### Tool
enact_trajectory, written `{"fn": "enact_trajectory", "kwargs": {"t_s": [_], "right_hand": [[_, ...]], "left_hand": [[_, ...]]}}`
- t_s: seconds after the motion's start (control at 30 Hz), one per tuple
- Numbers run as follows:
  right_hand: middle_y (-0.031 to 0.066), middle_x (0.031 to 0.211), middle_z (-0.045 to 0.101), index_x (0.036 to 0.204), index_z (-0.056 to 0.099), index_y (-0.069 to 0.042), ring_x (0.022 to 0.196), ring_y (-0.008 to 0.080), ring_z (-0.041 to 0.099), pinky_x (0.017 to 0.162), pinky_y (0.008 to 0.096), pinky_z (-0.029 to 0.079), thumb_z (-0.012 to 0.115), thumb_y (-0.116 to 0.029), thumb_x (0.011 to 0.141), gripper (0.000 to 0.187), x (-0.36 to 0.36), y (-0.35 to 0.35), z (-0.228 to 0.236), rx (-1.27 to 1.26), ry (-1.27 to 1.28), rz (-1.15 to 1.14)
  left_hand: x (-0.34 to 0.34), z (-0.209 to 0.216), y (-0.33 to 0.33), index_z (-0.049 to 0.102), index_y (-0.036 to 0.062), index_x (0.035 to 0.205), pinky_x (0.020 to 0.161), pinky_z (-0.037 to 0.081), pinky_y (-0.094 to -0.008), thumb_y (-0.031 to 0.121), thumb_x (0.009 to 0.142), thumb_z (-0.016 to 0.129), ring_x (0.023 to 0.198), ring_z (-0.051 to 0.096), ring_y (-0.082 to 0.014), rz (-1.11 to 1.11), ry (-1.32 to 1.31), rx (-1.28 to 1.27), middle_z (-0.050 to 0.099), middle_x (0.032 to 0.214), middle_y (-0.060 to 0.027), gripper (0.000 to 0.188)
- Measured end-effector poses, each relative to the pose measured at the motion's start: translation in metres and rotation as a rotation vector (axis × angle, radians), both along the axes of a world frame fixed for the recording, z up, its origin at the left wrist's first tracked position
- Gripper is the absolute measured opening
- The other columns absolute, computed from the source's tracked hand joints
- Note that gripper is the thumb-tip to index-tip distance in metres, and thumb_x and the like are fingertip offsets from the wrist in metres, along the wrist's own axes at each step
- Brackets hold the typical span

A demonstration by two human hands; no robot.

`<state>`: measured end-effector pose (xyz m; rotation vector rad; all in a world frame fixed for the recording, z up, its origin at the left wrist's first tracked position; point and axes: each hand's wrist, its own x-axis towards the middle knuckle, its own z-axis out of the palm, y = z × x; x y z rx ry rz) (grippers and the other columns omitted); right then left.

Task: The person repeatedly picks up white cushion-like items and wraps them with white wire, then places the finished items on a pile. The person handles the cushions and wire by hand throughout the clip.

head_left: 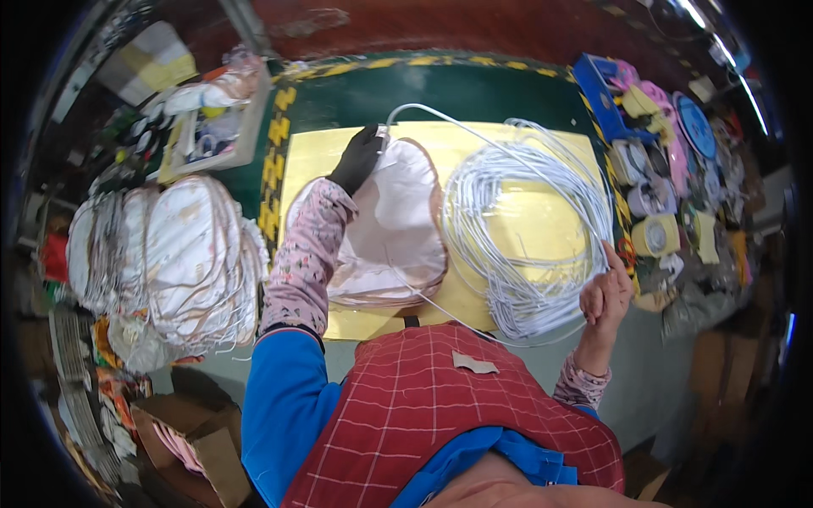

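My left hand (356,159), in a black glove, is closed at the far edge of a padded, curvy pale pink-white fabric piece (398,190) with brown edging. Its fingers pinch a white cord (432,110), which arches right toward a large loose coil of white cord (474,245). My bare right hand (605,292) is raised at the coil's near right edge, index finger stretched out and the others curled. A thin length of cord loops from the fabric past my apron up to this hand. More fabric pieces seem to lie stacked under the top one.
A yellow sheet (389,323) covers the green table, bordered with black-yellow tape. Stacked fabric pieces (190,245) lie at left, below a white bin (224,135). A blue crate (605,97), tape rolls and clutter stand at right. An open cardboard box (199,449) sits lower left.
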<state>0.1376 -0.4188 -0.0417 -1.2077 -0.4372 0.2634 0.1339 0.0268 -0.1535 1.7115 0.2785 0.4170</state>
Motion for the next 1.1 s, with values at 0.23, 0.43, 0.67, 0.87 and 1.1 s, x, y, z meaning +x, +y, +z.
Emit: {"fn": "enact_trajectory", "kwargs": {"t_s": [0.23,0.43,0.67,0.87,1.1], "right_hand": [[-0.0052,0.041,0.033,0.128,0.038,0.012,0.029,0.0021,0.024,0.028,0.0176,0.021,0.041,-0.014,0.096,0.041,0.019,0.005,-0.013,0.201,-0.027,0.127],[-0.0051,0.043,0.035,0.122,0.046,0.012,0.032,0.0013,0.027,0.031,0.017,0.02,0.043,-0.008,0.092,0.036,0.026,0.006,-0.006,0.093,0.014,0.334],[0.0054,0.054,0.049,0.132,0.042,-0.002,0.046,0.0084,0.045,0.044,0.024,0.035,0.044,-0.003,0.085,0.047,-0.016,0.124,0.042,-0.381,-0.585,0.495],[-0.0007,0.062,0.056,0.112,0.059,0.004,0.043,0.0031,0.04,0.041,0.0188,0.029,0.047,-0.01,0.089,0.03,0.011,0.066,0.058,-0.198,-0.459,0.402],[0.0003,0.065,0.056,0.105,0.061,0.002,0.052,0.0053,0.049,0.047,0.0215,0.038,0.049,-0.009,0.086,0.025,-0.007,0.111,0.04,-0.464,-0.491,0.445]], "left_hand": [[-0.09,0.078,-0.021,0.054,0.0003,0.089,0.065,0.04,-0.0278,0.012,0.088,0.045,0.073,0.049,-0.0141,0.22,-0.309,0.216,0.056,0.079,-0.0049,0.015],[-0.131,0.112,-0.029,0.056,0.0013,0.095,0.067,0.041,-0.026,0.012,0.09,0.044,0.074,0.052,-0.0142,0.281,-0.333,0.075,0.058,0.084,-0.0057,0.017],[-0.095,0.168,-0.15,0.061,0.0108,0.082,0.091,0.042,-0.0423,0.012,0.078,0.06,0.079,0.058,-0.0194,0.046,-0.734,1.113,0.057,0.089,-0.0075,0.005],[-0.152,0.183,-0.057,0.061,0.0045,0.09,0.063,0.049,-0.0354,0.012,0.078,0.059,0.065,0.061,-0.0188,0.221,-0.628,0.011,0.061,0.074,-0.0096,0.014],[-0.132,0.174,-0.128,0.061,0.0082,0.091,0.062,0.047,-0.0362,0.014,0.068,0.068,0.067,0.061,-0.0273,0.277,-0.371,1.139,0.06,0.074,-0.0113,0.025]]}}
